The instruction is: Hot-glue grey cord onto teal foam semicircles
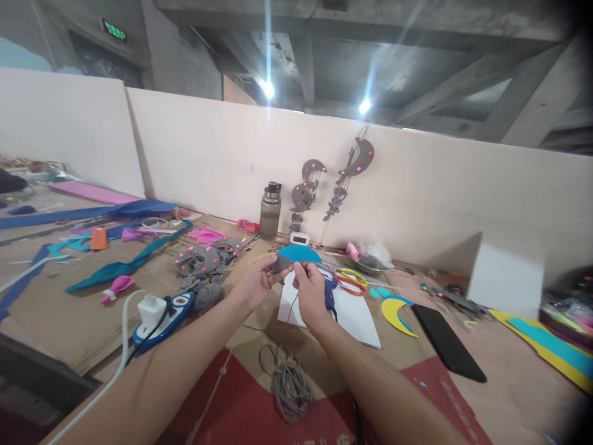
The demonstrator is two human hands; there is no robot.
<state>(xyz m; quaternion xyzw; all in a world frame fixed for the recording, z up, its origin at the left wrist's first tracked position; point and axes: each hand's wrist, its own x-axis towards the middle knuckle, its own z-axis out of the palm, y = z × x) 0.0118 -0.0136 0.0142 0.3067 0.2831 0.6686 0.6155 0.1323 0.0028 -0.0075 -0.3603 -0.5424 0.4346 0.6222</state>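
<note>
My left hand (pixel 252 283) pinches a small dark grey piece (pixel 280 264), which looks like felt, between thumb and fingers. My right hand (pixel 310 292) closes its fingertips at the right edge of that piece, on a thin grey cord (pixel 293 307) that hangs down from them. A loose bundle of grey cord (pixel 291 384) lies below, between my forearms. Just behind my fingers shows a blue rounded piece (pixel 300 253); whether I touch it is unclear. Partly hidden by my right hand, a blue glue gun (pixel 330 292) rests on a white sheet (pixel 354 318) near scissors (pixel 353 282).
Grey decorations with pink dots (pixel 204 259) and a power strip (pixel 164 324) lie left. A bottle (pixel 270 213) stands before the white partition (pixel 208 154), where grey moon ornaments (pixel 359 159) hang. At right are a yellow crescent (pixel 393 314) and a black phone-like slab (pixel 448 343).
</note>
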